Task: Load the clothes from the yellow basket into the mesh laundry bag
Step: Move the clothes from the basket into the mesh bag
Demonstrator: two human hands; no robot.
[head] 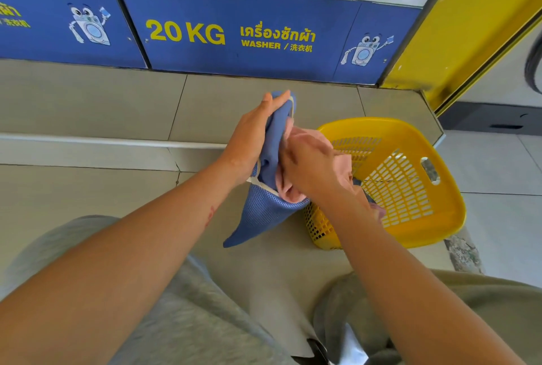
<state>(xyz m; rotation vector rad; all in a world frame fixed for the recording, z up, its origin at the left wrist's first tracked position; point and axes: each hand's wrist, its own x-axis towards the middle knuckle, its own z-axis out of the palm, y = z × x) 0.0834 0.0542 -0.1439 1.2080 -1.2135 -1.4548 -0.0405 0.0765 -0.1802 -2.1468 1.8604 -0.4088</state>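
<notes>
Left hand (pixel 252 136) grips mesh bag (pixel 264 212) rim; right hand (pixel 311 168) clutches pink garment (pixel 293 188), judged soft, light, best bunched

A blue panel (pixel 234 33) lettered "20 KG WASHER" in yellow is seen along the washer's base, with a cartoon washing machine (pixel 365 49) printed at its right end. Beige floor tiles (pixel 88 100) are laid below, and a yellow frame (pixel 469 27) is set to the right.
</notes>
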